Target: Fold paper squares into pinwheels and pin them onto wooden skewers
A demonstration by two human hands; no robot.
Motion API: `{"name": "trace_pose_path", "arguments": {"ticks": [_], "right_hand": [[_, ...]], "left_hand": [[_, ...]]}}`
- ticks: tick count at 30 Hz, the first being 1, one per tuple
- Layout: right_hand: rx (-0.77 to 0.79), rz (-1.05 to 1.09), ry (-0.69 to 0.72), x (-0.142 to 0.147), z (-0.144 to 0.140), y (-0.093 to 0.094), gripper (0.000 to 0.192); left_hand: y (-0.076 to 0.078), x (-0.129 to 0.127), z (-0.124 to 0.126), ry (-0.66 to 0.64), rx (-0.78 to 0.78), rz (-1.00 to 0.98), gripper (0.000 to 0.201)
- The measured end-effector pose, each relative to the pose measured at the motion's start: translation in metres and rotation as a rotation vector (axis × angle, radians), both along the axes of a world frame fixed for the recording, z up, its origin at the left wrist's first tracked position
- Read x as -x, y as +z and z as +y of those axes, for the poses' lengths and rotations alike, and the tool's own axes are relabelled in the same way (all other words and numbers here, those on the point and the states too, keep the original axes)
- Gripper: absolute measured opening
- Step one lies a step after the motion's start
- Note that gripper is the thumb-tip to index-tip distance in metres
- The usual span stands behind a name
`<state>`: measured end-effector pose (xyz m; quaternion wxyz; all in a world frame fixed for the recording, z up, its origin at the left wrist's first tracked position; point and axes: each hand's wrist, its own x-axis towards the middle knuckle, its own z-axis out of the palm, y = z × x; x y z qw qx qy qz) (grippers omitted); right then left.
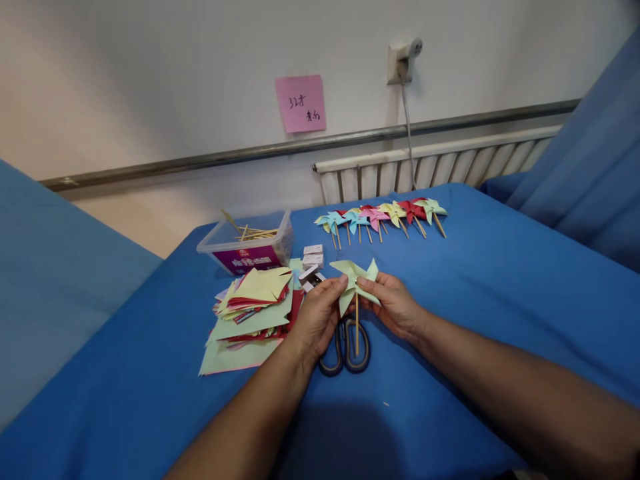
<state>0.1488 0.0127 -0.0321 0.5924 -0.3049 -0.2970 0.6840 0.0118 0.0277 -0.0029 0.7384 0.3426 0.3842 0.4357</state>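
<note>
Both of my hands hold a pale green paper pinwheel (356, 277) on a thin wooden stick over the blue table. My left hand (316, 319) pinches its left side with thumb and fingers. My right hand (395, 305) grips the right side. The stick hangs down between my hands, above a pair of dark-handled scissors (345, 348) lying on the cloth. A stack of cut coloured paper squares (253, 310) lies just left of my left hand.
A row of several finished pinwheels (380, 217) lies at the far side. A clear plastic box (247, 248) with wooden sticks stands at the back left, small white boxes (313, 257) beside it. Behind are a radiator, a wall socket and a pink note (301, 103).
</note>
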Motion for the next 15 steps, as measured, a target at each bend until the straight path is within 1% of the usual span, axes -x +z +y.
{"name": "trace_pose_path", "arguments": {"ticks": [3, 7, 15], "right_hand": [[-0.001, -0.011, -0.024, 0.0002, 0.0000, 0.0006, 0.028], [-0.001, -0.029, -0.021, 0.0014, -0.0008, 0.0013, 0.028], [-0.020, -0.059, -0.036, 0.0019, -0.0016, 0.0022, 0.027]], "left_hand": [[-0.0011, 0.0008, 0.0000, 0.012, -0.029, 0.033, 0.030], [-0.0004, 0.0021, 0.0005, 0.025, -0.032, 0.080, 0.030], [0.0022, 0.0049, 0.0036, 0.020, -0.057, 0.129, 0.031]]}}
